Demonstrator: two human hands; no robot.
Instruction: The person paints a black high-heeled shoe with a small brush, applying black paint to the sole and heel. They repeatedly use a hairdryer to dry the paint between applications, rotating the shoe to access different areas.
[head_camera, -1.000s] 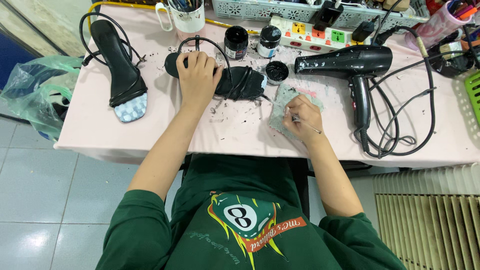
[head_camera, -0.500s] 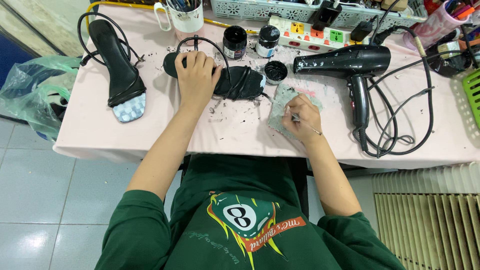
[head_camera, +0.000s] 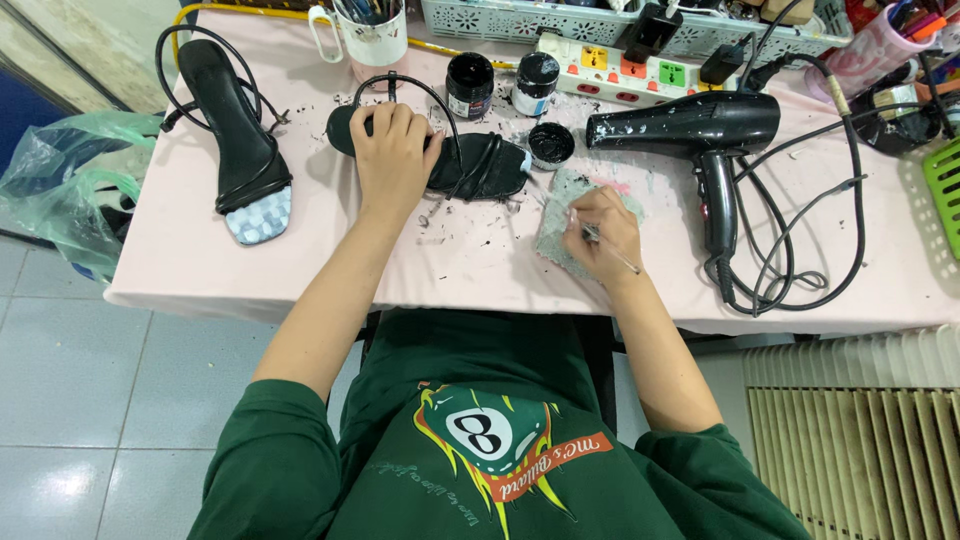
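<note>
Left hand (head_camera: 392, 152) in a flat grip pins a black strappy sandal (head_camera: 470, 165) steady on the pink surface (head_camera: 480, 270) while the right hand (head_camera: 603, 232) pinches a thin brush (head_camera: 610, 250) over a stained cloth (head_camera: 560, 235), seemingly wiping its tip.

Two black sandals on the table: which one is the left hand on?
The sandal lying mid-table under the left hand. The other sandal lies apart at the table's left end, untouched.
</note>
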